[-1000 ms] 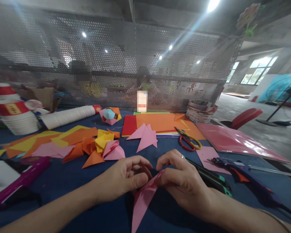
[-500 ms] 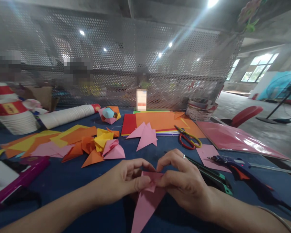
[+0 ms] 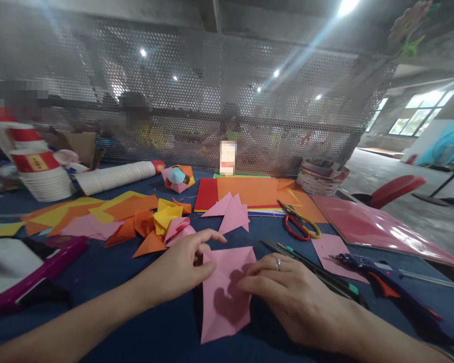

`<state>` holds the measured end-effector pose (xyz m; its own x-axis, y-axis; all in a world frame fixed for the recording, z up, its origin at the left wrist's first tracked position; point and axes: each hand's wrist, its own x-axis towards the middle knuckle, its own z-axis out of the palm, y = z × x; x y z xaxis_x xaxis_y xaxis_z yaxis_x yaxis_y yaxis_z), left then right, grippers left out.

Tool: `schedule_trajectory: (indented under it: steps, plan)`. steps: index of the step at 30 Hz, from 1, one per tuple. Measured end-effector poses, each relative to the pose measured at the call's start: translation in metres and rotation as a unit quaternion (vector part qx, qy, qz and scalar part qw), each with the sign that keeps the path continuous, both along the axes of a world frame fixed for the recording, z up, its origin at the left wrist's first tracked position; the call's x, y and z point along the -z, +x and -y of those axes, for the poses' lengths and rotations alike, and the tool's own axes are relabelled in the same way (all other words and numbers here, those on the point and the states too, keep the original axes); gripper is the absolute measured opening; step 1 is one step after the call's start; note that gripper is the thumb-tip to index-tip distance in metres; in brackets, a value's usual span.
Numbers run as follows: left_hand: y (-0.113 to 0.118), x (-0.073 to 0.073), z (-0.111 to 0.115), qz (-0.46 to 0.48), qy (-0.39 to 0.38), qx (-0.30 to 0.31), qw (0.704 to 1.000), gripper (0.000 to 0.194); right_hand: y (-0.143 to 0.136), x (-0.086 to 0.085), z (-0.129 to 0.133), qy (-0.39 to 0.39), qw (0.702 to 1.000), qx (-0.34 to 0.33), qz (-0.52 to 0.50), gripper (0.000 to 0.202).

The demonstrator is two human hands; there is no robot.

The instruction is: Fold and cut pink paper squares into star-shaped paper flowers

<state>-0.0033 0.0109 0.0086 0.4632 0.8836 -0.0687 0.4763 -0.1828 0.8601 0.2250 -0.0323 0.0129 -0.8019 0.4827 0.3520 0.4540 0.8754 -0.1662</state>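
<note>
A creased pink paper sheet [image 3: 217, 312] lies opened out in front of me. My left hand [image 3: 179, 267] is at its upper left corner, the index finger stretched out above the paper and the thumb apart from it, over the edge. At the right edge, my right hand [image 3: 291, 295], with a ring, has its thumb and fingers together on the sheet. Beyond the hands are a pink folded piece [image 3: 233, 214] and a cluster of orange, yellow and pink folded pieces [image 3: 166, 217].
Red and yellow scissors [image 3: 297, 222], a green and black cutter [image 3: 318, 269] and a blue glue gun [image 3: 389, 280] lie at right. Coloured sheets [image 3: 249, 191] and a woven basket [image 3: 321, 176] stand behind. Paper cups [image 3: 45, 176] and a purple tape dispenser [image 3: 49, 269] are at left.
The pink paper has gone from a folded, pointed shape to an opened-out sheet. My hands have moved apart, and the left index finger has lifted away. The view has shifted slightly.
</note>
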Motion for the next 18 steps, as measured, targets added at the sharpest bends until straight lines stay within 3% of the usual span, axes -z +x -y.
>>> schedule_trajectory:
  steps: [7,9,13,16,18]
  plan:
    - [0.003,0.005,0.002,-0.078,0.010,0.037,0.996,0.031,0.000,0.002,0.000,-0.033,0.999,-0.011,0.038,0.028]
    - [0.002,0.007,0.003,-0.121,0.074,0.034,0.989,0.031,0.001,0.005,-0.001,-0.030,0.999,-0.014,0.019,0.023]
    - [-0.004,0.015,0.013,-0.125,0.287,0.077,0.947,0.045,0.002,0.009,0.001,-0.042,0.999,0.009,0.018,0.021]
    - [-0.014,0.028,0.030,-0.106,0.318,0.138,0.932,0.048,0.002,0.008,0.002,-0.037,0.999,0.029,0.027,0.018]
    - [-0.020,0.039,0.040,-0.077,0.322,0.125,0.935,0.066,0.003,0.007,0.003,-0.045,0.998,0.031,0.031,0.017]
